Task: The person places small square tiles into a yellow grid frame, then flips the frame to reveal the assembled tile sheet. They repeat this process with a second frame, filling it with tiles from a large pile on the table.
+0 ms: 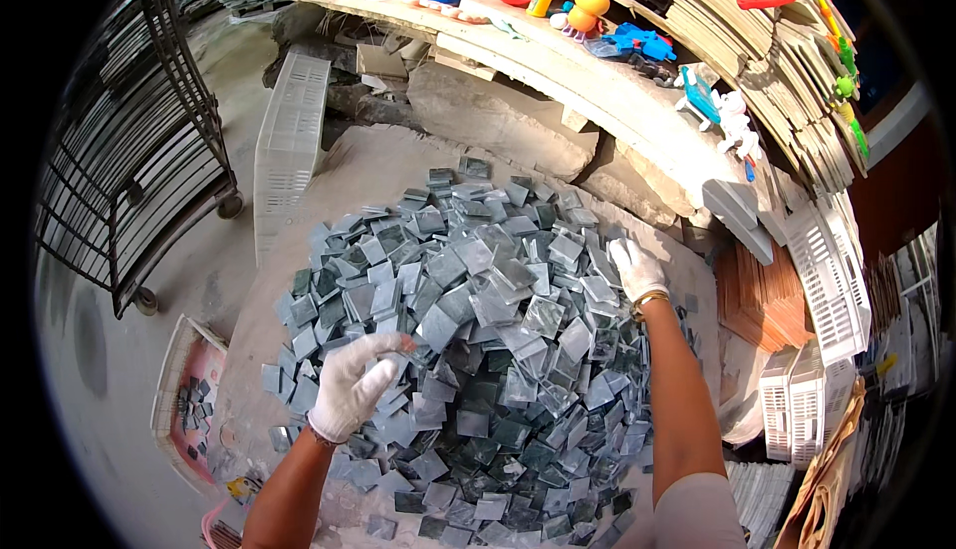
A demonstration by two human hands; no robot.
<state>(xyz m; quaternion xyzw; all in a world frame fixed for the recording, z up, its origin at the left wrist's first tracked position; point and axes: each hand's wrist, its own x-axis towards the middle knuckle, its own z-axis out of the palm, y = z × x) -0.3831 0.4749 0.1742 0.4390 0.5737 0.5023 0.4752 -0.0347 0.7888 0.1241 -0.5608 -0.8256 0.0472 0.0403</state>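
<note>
A wide heap of small square grey-green stone tiles (472, 423) spreads over a pale slab (334, 186). My left hand (351, 388), in a white glove, hovers over the heap's near left side. Its thumb and forefinger are apart, with a reddish fingertip showing beside a tile; I see nothing held between them. At the heap's right edge, my right hand (637, 270), also in a white glove, lies with fingers stretched over or against the tiles. Whether a loose tile sits under those fingers is hidden. Both forearms reach in from below.
Plastic toys (588, 6) line a wooden shelf at the back. A black wire cart (129, 151) stands left, near a white plastic crate (289, 141). At lower left a basket (164, 405) contains tile pieces. White crates (827, 280) and reddish-brown tiles (762, 295) are stacked right.
</note>
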